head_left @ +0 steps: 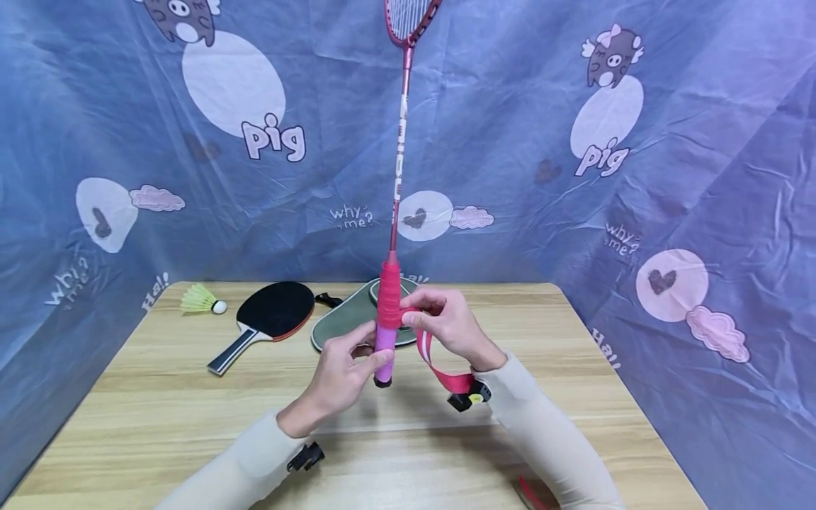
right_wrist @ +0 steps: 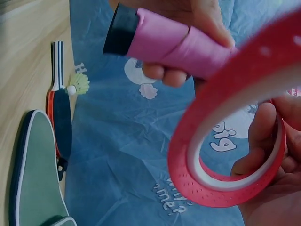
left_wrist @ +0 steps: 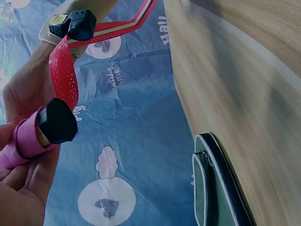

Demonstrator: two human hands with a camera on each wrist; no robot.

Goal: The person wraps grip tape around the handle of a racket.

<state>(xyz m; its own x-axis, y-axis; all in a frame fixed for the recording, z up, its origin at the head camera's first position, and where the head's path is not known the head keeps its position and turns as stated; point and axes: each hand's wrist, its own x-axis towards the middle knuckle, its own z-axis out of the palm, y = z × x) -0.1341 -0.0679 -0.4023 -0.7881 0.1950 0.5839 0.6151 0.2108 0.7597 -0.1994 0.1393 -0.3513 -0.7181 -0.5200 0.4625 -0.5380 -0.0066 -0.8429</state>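
Note:
A badminton racket (head_left: 398,156) stands nearly upright over the table, its head cut off at the top of the head view. Red perforated grip tape (head_left: 389,294) wraps the upper handle; the lower handle is pink-purple (head_left: 384,343) with a black end cap (left_wrist: 59,121). My left hand (head_left: 341,370) holds the lower handle between thumb and fingers. Beside the wrapped part, my right hand (head_left: 451,322) pinches the tape. From there the loose strip (right_wrist: 184,155) hangs in a curl with a pale backing line, passing by the right wrist in the head view.
Behind the handle lies a green paddle case (head_left: 338,322). Further left are a black table tennis paddle (head_left: 275,310) and a yellow shuttlecock (head_left: 202,300). A red strip (head_left: 532,494) shows at the table's front edge, by the right sleeve. Blue printed cloth surrounds the table (head_left: 159,425).

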